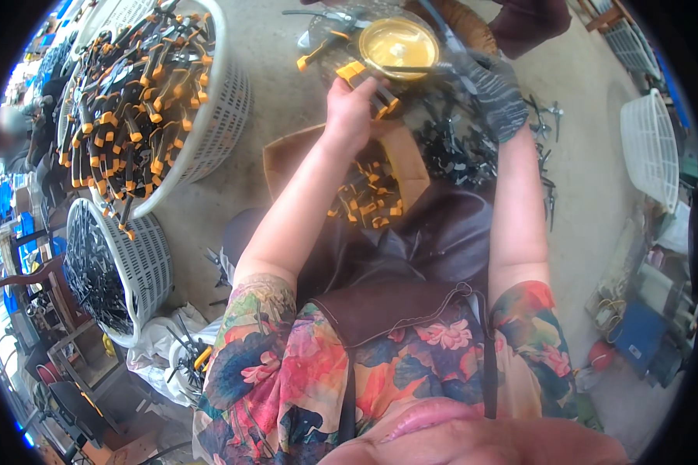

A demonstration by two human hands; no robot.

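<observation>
My bare left hand [350, 108] is closed on a black-and-orange handle grip [354, 74], beside a round yellow dish [362, 48] with a glossy yellow filling. My right hand [498, 97], in a dark striped knit glove, is wrapped round a bare metal hand tool [419, 69] that looks like pliers. One dark arm of it reaches left across the dish's near edge, toward the left hand. Below my hands, a cardboard box [281, 159] holds loose orange-and-black grips [368, 198]. A pile of dark metal tools [457, 147] lies on the floor under my right hand.
A large white basket [221, 101] at the left is heaped with orange-and-black-handled tools. Nearer stands a smaller basket [151, 260] of dark metal parts. Another white basket [650, 147] is at the right. Beyond the dish is a dark-sleeved arm [529, 27], apparently another person's.
</observation>
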